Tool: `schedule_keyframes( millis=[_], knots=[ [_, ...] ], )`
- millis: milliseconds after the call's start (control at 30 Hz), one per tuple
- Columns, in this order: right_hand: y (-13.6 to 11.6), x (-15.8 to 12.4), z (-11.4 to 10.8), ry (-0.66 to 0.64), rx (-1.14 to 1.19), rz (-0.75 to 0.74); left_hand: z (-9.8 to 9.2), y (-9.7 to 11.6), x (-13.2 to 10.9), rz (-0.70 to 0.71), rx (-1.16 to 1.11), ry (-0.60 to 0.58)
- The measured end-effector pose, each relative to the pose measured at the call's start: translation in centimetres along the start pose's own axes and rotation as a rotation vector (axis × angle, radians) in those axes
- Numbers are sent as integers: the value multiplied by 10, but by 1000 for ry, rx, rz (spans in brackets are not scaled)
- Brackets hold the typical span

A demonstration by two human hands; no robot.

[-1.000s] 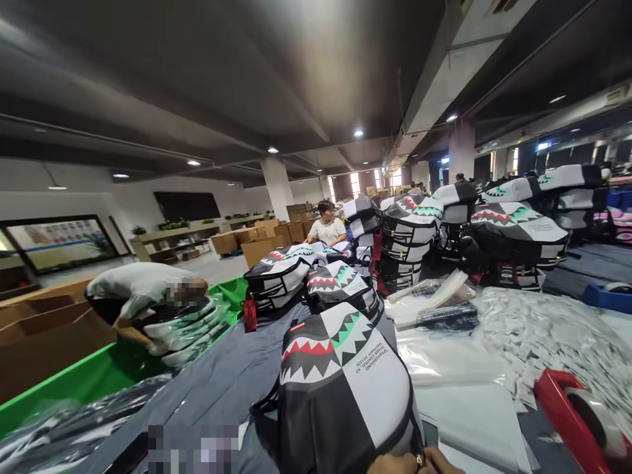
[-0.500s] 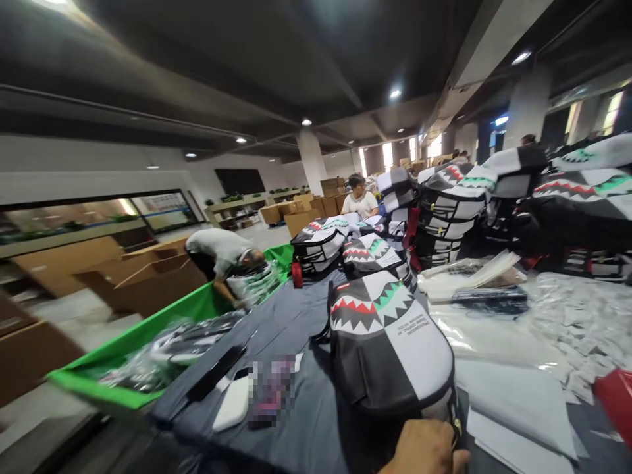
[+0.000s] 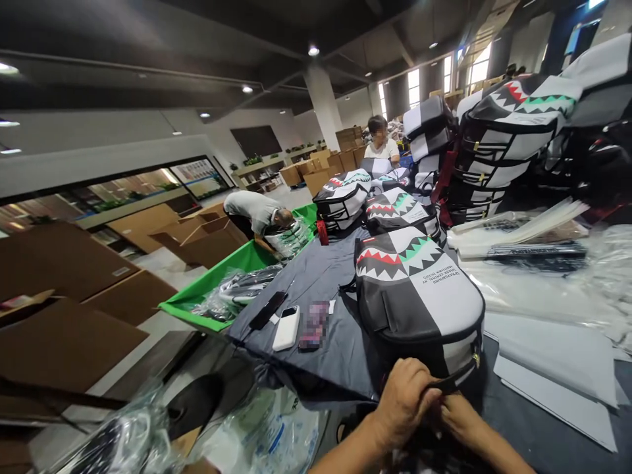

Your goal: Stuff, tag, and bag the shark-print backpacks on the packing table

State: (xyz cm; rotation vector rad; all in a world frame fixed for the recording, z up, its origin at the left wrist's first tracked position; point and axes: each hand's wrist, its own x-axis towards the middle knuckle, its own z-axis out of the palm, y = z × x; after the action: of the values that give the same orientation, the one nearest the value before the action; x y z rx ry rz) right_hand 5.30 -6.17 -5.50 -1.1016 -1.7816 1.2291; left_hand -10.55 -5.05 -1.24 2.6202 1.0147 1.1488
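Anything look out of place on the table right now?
A phone and a white power bank lie on the grey cloth beside the shark backpack; they look like personal items, not stock.

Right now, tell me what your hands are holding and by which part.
The left hand grips the black strap of the shark backpack, near its lower edge. The right hand is beside it; whether it holds the strap can't be told.
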Motion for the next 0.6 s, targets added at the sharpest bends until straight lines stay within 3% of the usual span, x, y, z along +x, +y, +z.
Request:
schedule_keyframes(
  millis=[67,167,233,300,433,500,600],
  knots=[
    [-8,-9,-18,88,-162,-145,-22,-10,4,10,-27,-38],
    [-18,-25,-44,465,-538,-470,-51,-20,6,1,-71,-122],
    [-25,-26,-56,583,-751,-614,-65,-20,6,17,-77,-198],
    [-30,-17,-65,561,-876,-698,-71,-20,4,42,-75,-237],
    [-21,-2,-75,499,-907,-800,-63,-31,-11,66,-83,-150],
    [-9,-5,-76,434,-872,-711,-50,-40,-22,91,-80,-149],
    [4,-19,-82,233,-658,-433,-32,-45,-33,134,50,-233]
  ],
)
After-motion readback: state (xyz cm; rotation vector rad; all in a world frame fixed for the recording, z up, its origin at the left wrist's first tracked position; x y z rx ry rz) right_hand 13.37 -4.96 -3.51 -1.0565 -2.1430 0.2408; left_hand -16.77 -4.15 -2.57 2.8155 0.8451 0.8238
